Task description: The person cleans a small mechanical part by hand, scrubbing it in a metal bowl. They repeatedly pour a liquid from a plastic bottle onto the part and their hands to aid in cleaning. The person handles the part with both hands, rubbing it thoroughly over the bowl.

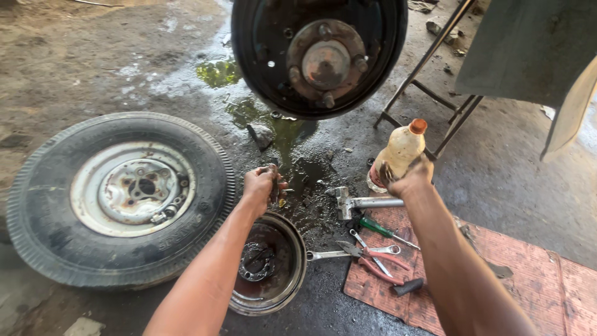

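While the round metal bowl with dark oily liquid and a ring-shaped part stands nearest on the wet concrete floor, the left hand is clenched just above its far rim around a small dark part that is too hidden to identify, and the right hand grasps the yellowish plastic bottle with an orange cap near its base. Between the arms, on and beside a reddish mat, lie red-handled pliers, a silver wrench, a green-handled screwdriver and a grey metal hammer. To the left lies a worn black tyre on a rusty white rim, and farthest hangs the dark round brake plate with a rusty hub and studs.
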